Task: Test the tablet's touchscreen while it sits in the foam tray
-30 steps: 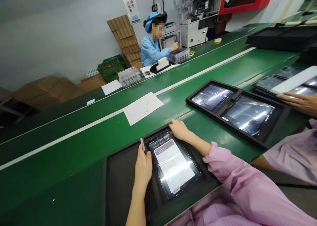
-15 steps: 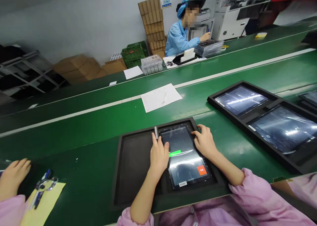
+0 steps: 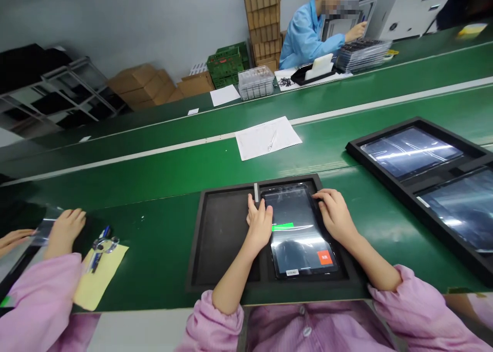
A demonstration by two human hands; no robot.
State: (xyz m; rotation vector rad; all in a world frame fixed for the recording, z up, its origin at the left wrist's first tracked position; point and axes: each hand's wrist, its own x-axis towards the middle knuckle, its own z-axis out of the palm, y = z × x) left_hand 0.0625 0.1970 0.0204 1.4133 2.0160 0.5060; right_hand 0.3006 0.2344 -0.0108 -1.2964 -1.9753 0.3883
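**Tablet seated in tray, both hands on its edges, green bar on screen**

Landmark: the black foam tray (image 3: 215, 239) at the near edge of the green belt (image 3: 162, 177).

- The tablet (image 3: 298, 234) lies flat in the right-hand pocket of that tray; the left-hand pocket holds nothing.
- The left hand (image 3: 259, 222) is laid on the tablet's left edge, fingers curled over the bezel, next to a small grey stick (image 3: 256, 191) at the tray's divider. No pinch is seen; it looks like a flat press.
- The right hand (image 3: 336, 214) is set on the tablet's upper right corner, fingers bent down onto the edge. Whether a side button is being pressed cannot be told.
- Change: a second ago a pale dialog box filled the screen. It has since been replaced by a dark screen with a green bar at mid-height and an orange-red button at lower right, unchanged over the last half second. Both hands have stayed on the tablet's edges throughout. Judged: the on-screen check has moved on a step and the unit is being held steady meanwhile.
- Right of the tray: a second black tray (image 3: 423, 187) with two dark-screened tablets.
- Beyond the tray: a paper sheet (image 3: 267, 137) with a pen on it.
- Left of the tray: a co-worker's hand (image 3: 65, 228) near a yellow sheet (image 3: 94, 280).
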